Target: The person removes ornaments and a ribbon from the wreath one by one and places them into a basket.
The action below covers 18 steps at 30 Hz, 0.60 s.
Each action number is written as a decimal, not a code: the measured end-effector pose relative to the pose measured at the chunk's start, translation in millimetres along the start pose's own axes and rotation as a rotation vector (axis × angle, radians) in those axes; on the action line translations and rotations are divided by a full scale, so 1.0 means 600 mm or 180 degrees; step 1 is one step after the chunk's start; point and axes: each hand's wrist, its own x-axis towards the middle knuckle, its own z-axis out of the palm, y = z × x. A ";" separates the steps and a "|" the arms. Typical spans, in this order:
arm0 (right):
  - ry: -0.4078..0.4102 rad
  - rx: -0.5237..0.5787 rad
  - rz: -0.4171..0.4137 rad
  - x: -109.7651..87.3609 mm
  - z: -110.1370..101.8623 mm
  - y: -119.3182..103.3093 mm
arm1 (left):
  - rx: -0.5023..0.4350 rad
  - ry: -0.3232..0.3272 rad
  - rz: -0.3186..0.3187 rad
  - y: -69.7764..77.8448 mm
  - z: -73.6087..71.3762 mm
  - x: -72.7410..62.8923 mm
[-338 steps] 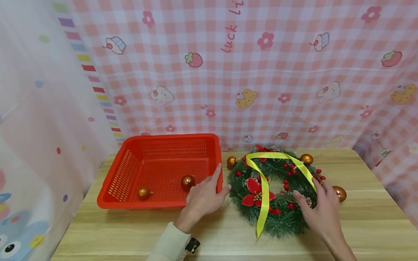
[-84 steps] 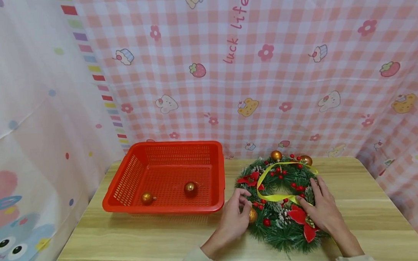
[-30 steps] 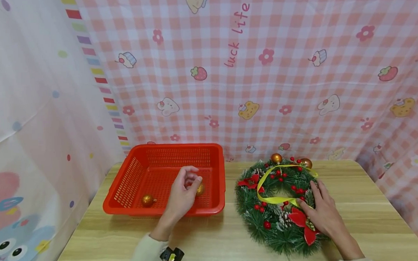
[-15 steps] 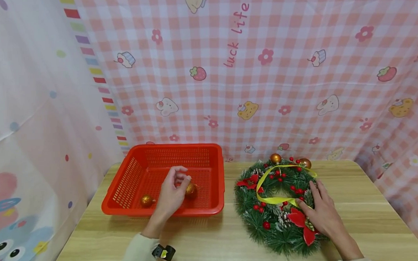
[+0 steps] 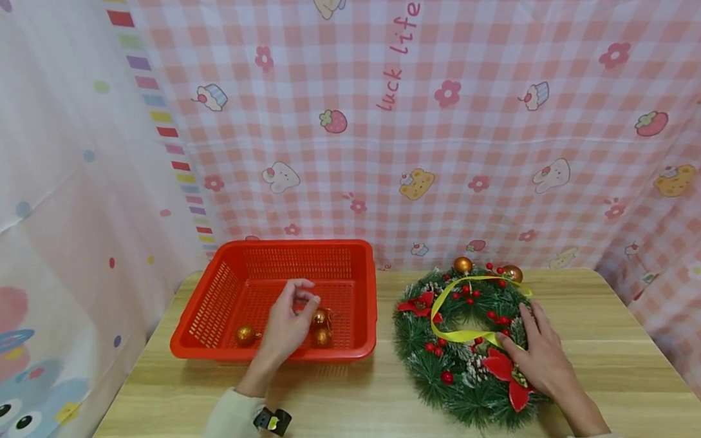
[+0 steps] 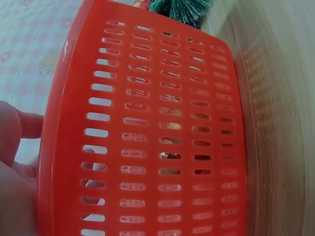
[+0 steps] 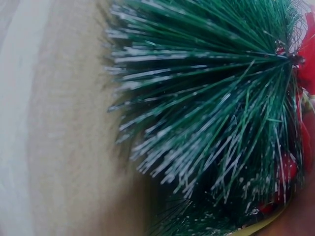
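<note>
Hovering in head view, seemingly empty left hand (image 5: 289, 319) curls loosely over the red basket (image 5: 293, 243), golden baubles (image 5: 322, 338) just to its right | right hand (image 5: 543, 354), spread, touches the wreath (image 5: 422, 358), nearer two far-rim baubles (image 5: 463, 265) | left wrist: baubles glimpsed through basket's side | right wrist: wreath on bench (image 7: 71, 132)

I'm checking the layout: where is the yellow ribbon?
On the head view's right side, the yellow ribbon lies on the wreath, reaching the right hand.

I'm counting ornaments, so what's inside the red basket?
The basket holds a golden ball left of the left hand, plus two more balls close together to its right. The hand hides part of the inside; anything there can't be seen.
</note>
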 end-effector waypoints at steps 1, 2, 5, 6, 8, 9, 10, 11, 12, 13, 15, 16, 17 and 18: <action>0.0001 0.0004 0.0000 0.000 0.000 0.000 | 0.0036 -0.0033 -0.0003 0.001 0.001 0.000; 0.0000 0.0007 -0.0002 0.000 0.000 0.000 | 0.0076 -0.0069 -0.0009 0.002 0.003 0.000; -0.0010 0.0023 -0.0013 -0.001 -0.001 0.000 | 0.0233 -0.0175 0.0055 0.008 0.013 -0.003; -0.0011 0.0027 -0.0021 -0.001 -0.001 0.000 | 0.0279 -0.0213 0.0094 0.010 0.018 -0.005; -0.0012 0.0027 -0.0043 0.000 -0.001 0.001 | 0.0361 -0.0296 0.0182 0.016 0.030 -0.008; -0.0010 0.0027 -0.0054 0.000 -0.001 0.002 | 0.0421 -0.0344 0.0214 0.020 0.036 -0.010; -0.0005 0.0019 -0.0064 0.000 -0.001 0.003 | 0.0477 -0.0405 0.0237 0.024 0.043 -0.012; -0.0003 0.0020 -0.0072 0.000 -0.001 0.003 | 0.0551 -0.0469 0.0266 0.027 0.051 -0.014; 0.0003 0.0019 -0.0081 0.000 -0.001 0.004 | 0.0633 -0.0532 0.0291 0.031 0.059 -0.016; 0.0008 0.0017 -0.0088 0.000 0.000 0.005 | 0.0728 -0.0586 0.0335 0.034 0.067 -0.017; 0.0021 0.0017 -0.0104 0.001 0.000 0.006 | 0.0957 -0.0694 0.0394 0.040 0.082 -0.020; 0.0024 0.0017 -0.0110 0.001 0.000 0.006 | 0.1073 -0.0728 0.0424 0.042 0.090 -0.021; 0.0025 0.0023 -0.0118 0.001 0.000 0.006 | 0.1190 -0.0741 0.0462 0.043 0.096 -0.022; 0.0019 0.0025 -0.0123 0.001 0.000 0.006 | 0.1304 -0.0749 0.0479 0.045 0.101 -0.024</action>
